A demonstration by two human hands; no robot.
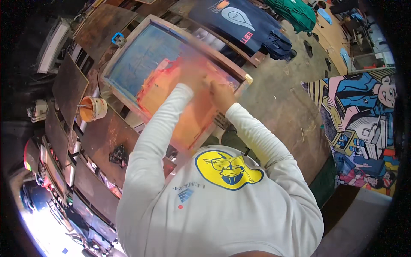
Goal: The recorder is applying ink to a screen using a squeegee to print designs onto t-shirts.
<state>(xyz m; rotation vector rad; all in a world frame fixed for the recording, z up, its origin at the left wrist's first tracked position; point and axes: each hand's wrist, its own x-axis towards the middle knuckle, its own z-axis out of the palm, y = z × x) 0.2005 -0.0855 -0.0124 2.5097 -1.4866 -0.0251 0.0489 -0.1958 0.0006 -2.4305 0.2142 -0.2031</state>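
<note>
A wooden-framed printing screen [200,48] lies slanted in front of me. Bluish mesh [147,53] shows at its far left, and wet-looking orange and red ink [188,124] covers the nearer part. My left hand [193,76] is over the inked area, too smeared by motion for its fingers to be made out. Close beside it, on the right, is my right hand [221,95], its fingers curled closed near the screen's right side. Whatever it grips, if anything, is hidden. Both forearms wear white sleeves.
A white bucket [101,108] with orange contents and a stick stands left of the screen. Brown boards [70,85] line the left. A navy printed garment [257,30] and a green cloth [295,15] lie at the back. A painted panel [364,107] is at right.
</note>
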